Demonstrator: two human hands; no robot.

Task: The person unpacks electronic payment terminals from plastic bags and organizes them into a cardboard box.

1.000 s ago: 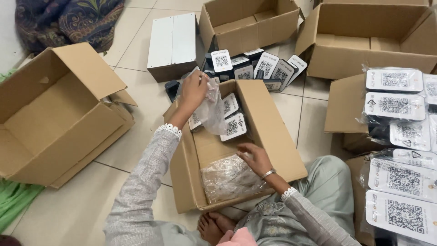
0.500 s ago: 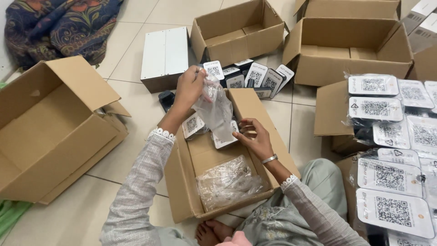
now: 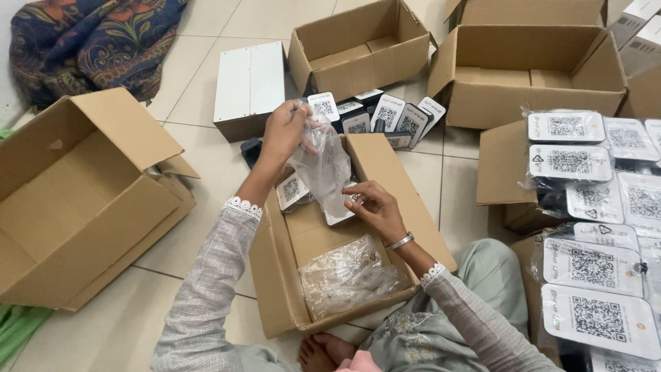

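As bag (image 3: 323,169) blurs contents, hands (image 3: 286,131) gripping

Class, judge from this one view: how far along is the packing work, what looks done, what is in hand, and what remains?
Done: many bagged white-labelled packs are stacked at the right. In hand: the left hand and right hand hold a clear plastic bag over the open cardboard box. Left: unbagged white-labelled packs stand beyond it, a few lie inside with spare bags, and the large box at left holds nothing visible.
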